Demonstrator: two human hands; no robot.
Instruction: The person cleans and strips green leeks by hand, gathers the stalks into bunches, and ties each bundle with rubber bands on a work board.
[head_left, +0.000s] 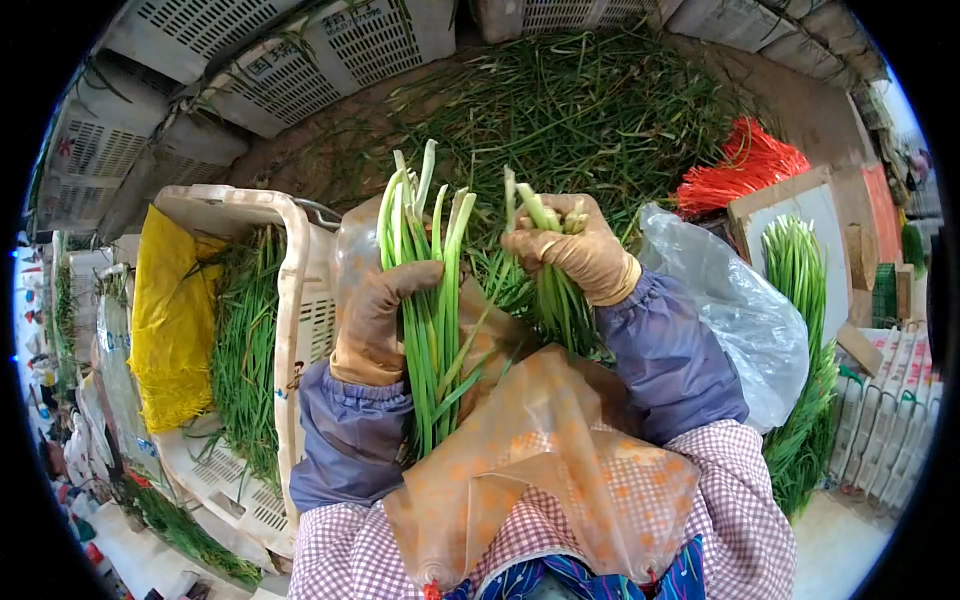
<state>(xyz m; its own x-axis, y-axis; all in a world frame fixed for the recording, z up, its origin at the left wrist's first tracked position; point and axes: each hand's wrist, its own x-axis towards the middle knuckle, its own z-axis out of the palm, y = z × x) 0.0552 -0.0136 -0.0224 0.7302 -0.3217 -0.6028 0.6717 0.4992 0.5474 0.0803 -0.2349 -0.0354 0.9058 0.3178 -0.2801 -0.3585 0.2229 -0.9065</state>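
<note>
My left hand (388, 310), in a soiled brown glove, is closed around a bunch of garlic chives (430, 340), pale cut ends up and green leaves hanging down. My right hand (575, 245), gloved too, grips a second bunch of garlic chives (562, 305) near its pale ends, with the fingers curled over the stalks. One stalk end stands up beside its thumb and fingertips. The two bunches are apart, above the translucent orange-patterned apron (540, 440) on my lap. Part of the right bunch's leaves is hidden by the forearm and apron.
At left stands a white crate (293, 330) with chives and a yellow sack (170, 320). Loose leaves (560, 110) litter the floor ahead. Right lie red ties (745, 165), a clear plastic bag (720, 300) and a stack of chives (800, 400). Perforated crates (340, 60) line the back.
</note>
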